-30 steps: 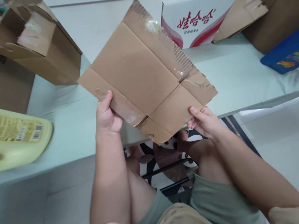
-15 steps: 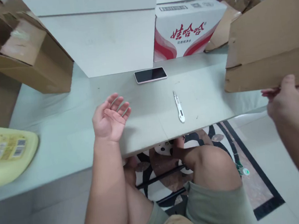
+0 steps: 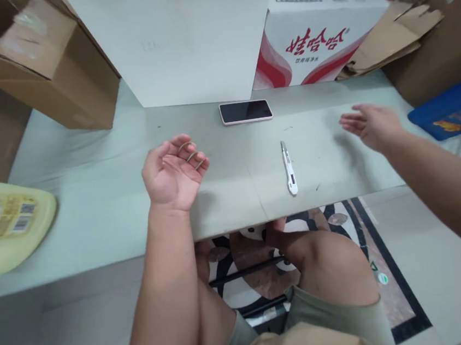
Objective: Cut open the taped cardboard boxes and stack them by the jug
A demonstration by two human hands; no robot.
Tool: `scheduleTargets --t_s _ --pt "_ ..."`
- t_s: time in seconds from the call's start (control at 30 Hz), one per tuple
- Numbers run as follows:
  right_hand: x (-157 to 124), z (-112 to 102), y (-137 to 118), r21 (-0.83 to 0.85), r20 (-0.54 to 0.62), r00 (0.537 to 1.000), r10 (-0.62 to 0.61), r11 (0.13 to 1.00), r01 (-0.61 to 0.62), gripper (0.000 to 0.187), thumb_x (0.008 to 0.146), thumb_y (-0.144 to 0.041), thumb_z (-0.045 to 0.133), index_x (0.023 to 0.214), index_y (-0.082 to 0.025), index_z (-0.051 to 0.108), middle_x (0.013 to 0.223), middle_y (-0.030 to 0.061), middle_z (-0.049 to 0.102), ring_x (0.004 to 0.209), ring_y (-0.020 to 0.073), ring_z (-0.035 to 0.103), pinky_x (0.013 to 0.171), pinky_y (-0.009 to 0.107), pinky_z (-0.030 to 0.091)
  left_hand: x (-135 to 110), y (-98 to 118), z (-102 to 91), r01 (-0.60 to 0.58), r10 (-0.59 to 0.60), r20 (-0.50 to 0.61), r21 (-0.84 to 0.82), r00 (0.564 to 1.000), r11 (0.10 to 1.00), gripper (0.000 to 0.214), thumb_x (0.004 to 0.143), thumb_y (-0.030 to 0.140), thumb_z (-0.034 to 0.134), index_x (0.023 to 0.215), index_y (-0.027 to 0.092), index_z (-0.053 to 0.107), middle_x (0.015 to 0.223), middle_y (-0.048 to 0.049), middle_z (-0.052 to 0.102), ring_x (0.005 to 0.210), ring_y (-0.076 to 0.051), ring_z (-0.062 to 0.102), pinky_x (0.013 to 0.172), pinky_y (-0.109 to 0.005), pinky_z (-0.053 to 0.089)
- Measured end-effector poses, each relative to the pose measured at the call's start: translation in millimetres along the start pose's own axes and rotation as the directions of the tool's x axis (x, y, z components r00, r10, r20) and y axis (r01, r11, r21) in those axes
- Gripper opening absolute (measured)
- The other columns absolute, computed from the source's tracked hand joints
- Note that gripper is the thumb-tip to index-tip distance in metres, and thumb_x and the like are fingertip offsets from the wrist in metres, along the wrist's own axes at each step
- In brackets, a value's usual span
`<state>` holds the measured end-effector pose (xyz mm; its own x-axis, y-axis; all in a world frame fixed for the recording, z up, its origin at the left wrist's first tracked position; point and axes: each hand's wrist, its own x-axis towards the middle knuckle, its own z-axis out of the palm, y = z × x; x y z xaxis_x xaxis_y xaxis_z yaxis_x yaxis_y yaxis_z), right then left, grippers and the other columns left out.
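Note:
My left hand (image 3: 176,172) hovers palm up over the pale cloth-covered table (image 3: 233,194), fingers loosely curled and apart, nothing in it. Over the table's right part, my right hand (image 3: 370,125) is empty, its fingers stretched toward the left. Between the two hands lies a white utility knife (image 3: 289,169), its tip pointing away from me. Farther back rests a smartphone (image 3: 246,112) with a dark screen and a pale pink edge, in front of a large white box (image 3: 188,50).
A white and red carton (image 3: 316,43) stands at the back, with folded cardboard (image 3: 397,34) beside it. At right is a blue package (image 3: 454,108). An open brown box (image 3: 85,83) and a yellow jug (image 3: 14,228) occupy the left. The table's front edge runs above my knees.
My right hand has let go of the flat cardboard piece, which has left the view, and moved left over the table. The blue package now shows. My left hand stays nearly in place.

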<state>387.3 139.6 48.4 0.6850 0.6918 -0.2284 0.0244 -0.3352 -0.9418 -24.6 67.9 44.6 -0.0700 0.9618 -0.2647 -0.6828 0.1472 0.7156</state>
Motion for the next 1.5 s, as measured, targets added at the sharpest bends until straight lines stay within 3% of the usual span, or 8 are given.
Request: scheduleTargets --t_s 0.17,0.37,0.63,0.8,1.03,1.2,1.4,1.5 --pt "-59.2 3.2 26.7 -0.120 0.306 0.950 0.062 0.992 -0.026 0.023 0.102 -0.020 0.054 0.086 -0.014 0.070 0.068 0.0084 0.075 0.059 0.0132 0.073 0.058 0.021 0.060 -5.2 3.9 -12.2 -0.051 0.050 -0.003 -0.032 0.999 0.998 0.028 0.086 0.047 0.062 0.077 0.022 0.069 0.070 -0.0035 0.064 0.060 -0.017 0.063 0.067 -0.034 0.057" --pt "-129.4 55.8 14.8 -0.194 0.739 0.673 -0.022 0.950 0.244 0.013 0.087 -0.026 0.078 0.087 -0.014 0.074 0.071 0.0056 0.077 0.059 0.0131 0.074 0.053 0.020 0.059 -19.5 17.7 -29.6 -0.125 0.110 -0.093 -0.179 0.990 0.976 0.027 0.086 0.043 0.060 0.070 0.022 0.059 0.061 0.0004 0.053 0.051 -0.012 0.054 0.059 -0.028 0.052" --pt "-225.8 230.9 -15.4 0.024 0.918 0.215 -0.333 0.588 0.809 0.040 0.087 -0.017 0.064 0.126 -0.021 0.065 0.086 0.0018 0.078 0.071 0.0151 0.072 0.076 0.031 0.059 -28.4 44.9 -49.3 -0.164 0.088 -0.221 -0.354 0.971 0.921 0.020 0.085 0.030 0.051 0.068 0.020 0.054 0.058 0.0032 0.043 0.048 -0.009 0.044 0.056 -0.024 0.046" --pt "-270.9 354.7 -45.5 0.227 0.818 -0.041 -0.574 0.255 0.940 0.040 0.086 -0.015 0.062 0.125 -0.022 0.064 0.148 0.0074 0.058 0.125 0.0229 0.066 0.111 0.040 0.052 -27.1 49.1 -54.4 -0.117 0.037 -0.223 -0.356 0.974 0.927 0.020 0.084 0.028 0.053 0.065 0.019 0.053 0.058 0.0030 0.041 0.046 -0.008 0.043 0.052 -0.023 0.041" --pt "-294.2 437.3 -69.3 0.158 0.854 -0.060 -0.517 0.147 0.976 0.035 0.090 -0.016 0.059 0.125 -0.017 0.062 0.166 0.0086 0.038 0.148 0.0317 0.050 0.124 0.050 0.039 -30.9 51.6 -57.3 -0.133 0.063 -0.217 -0.326 0.974 0.936 0.026 0.088 0.028 0.051 0.065 0.019 0.055 0.059 0.0014 0.043 0.046 -0.009 0.043 0.054 -0.024 0.043" --pt "-281.8 399.0 -58.4 0.169 0.809 -0.020 -0.588 0.199 0.965 0.037 0.100 -0.026 0.033 0.118 -0.010 0.061 0.139 0.0089 0.058 0.136 0.0264 0.060 0.107 0.045 0.048 -30.6 44.0 -54.3 -0.296 0.241 -0.295 -0.158 0.925 0.942 0.025 0.090 0.029 0.052 0.067 0.020 0.054 0.062 0.0013 0.043 0.052 -0.011 0.044 0.057 -0.025 0.040" --pt "-265.9 229.5 -14.0 0.232 0.657 0.150 -0.738 0.388 0.892 0.008 0.086 -0.026 0.068 0.087 -0.022 0.062 0.094 0.0010 0.071 0.065 0.0095 0.063 0.075 0.029 0.058 -38.5 58.0 -59.6 -0.696 0.734 -0.578 0.361 0.355 0.621 0.015 0.088 0.016 0.044 0.075 0.022 0.045 0.080 0.0002 0.044 0.085 -0.015 0.051 0.088 -0.028 0.041" --pt "-259.0 137.6 9.6 0.302 0.571 0.201 -0.796 0.431 0.850 0.009 0.086 -0.025 0.074 0.090 -0.028 0.066 0.082 -0.0019 0.072 0.056 0.0099 0.059 0.059 0.026 0.052 -39.6 64.5 -60.8 -0.696 0.718 -0.560 0.315 0.413 0.645 0.009 0.091 0.026 0.043 0.088 0.025 0.052 0.100 -0.0001 0.058 0.106 -0.017 0.057 0.096 -0.030 0.041"
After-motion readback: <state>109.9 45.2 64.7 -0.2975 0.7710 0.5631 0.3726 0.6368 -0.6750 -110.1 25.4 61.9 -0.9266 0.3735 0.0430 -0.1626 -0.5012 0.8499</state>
